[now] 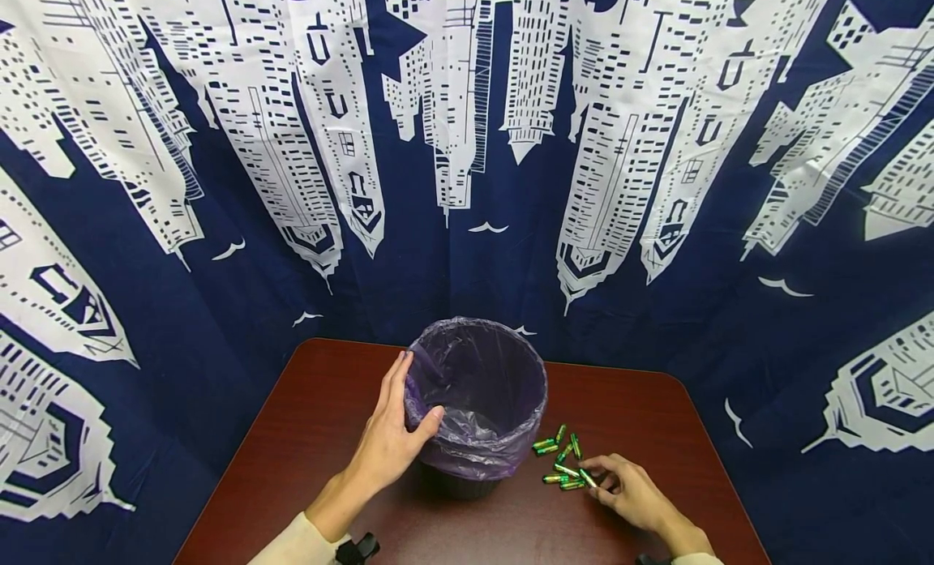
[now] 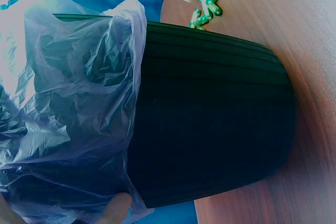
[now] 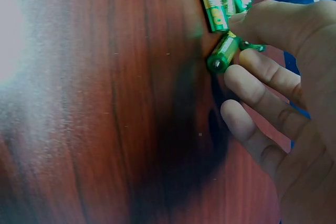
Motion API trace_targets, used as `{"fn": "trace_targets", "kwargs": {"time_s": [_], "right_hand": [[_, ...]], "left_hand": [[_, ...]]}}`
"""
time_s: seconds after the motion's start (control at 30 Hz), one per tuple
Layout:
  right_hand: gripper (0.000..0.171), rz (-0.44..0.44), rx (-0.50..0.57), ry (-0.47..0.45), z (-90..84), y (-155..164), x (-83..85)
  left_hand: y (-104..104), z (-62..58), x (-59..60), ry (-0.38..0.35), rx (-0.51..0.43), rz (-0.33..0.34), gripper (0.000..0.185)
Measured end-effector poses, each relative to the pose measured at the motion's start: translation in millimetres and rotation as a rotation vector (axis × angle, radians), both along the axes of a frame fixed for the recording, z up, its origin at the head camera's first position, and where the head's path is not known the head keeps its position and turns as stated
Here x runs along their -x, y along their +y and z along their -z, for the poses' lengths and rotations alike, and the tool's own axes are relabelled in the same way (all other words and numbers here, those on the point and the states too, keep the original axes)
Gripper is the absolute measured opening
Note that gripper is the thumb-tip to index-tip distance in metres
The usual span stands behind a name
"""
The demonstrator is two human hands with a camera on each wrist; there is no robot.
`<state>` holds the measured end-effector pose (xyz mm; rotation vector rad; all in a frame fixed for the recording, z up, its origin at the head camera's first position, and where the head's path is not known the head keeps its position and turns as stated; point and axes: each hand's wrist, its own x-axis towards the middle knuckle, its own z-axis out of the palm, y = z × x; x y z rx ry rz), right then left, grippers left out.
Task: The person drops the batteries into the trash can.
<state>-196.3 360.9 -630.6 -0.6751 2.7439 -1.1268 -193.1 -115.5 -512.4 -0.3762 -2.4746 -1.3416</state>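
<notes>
Dark bin [image 1: 467,480] with purple liner [image 1: 503,387] stands mid-surface [image 1: 306,435]; left hand [image 1: 390,439] grips its rim at 9 o'clock, thumb hooked inside. Green batteries [image 1: 562,460] lie scattered at the bin's 4 o'clock. Right hand [image 1: 631,492] pinches one battery [image 3: 224,52] (label unreadable, blurred). City-print curtain [image 1: 467,143] behind; the bin's inside is hidden.

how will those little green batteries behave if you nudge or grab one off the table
The green batteries are small smooth cylinders lying on their sides on a glossy wooden table, so a nudge would probably roll them. They look rigid and likely dense for their size. The right hand pinches one between thumb and fingertips; the slick wrapper might slip under a light pinch.
</notes>
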Motion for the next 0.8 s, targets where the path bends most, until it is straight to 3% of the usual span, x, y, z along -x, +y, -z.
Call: {"fn": "trace_targets", "kwargs": {"time_s": [0.27,0.63,0.8], "right_hand": [[0.038,0.010,0.015,0.019,10.2,-0.8,-0.9],[0.050,0.000,0.006,-0.088,10.0,-0.1,0.2],[0.052,0.001,-0.016,-0.087,11.4,-0.3,1.4]], "left_hand": [[0.4,-0.8,0.1,-0.009,0.003,0.003,0.106],[0.8,0.2,-1.0,-0.005,0.001,-0.006,0.104],[1.0,0.2,-0.9,0.005,0.001,-0.003,0.104]]}}
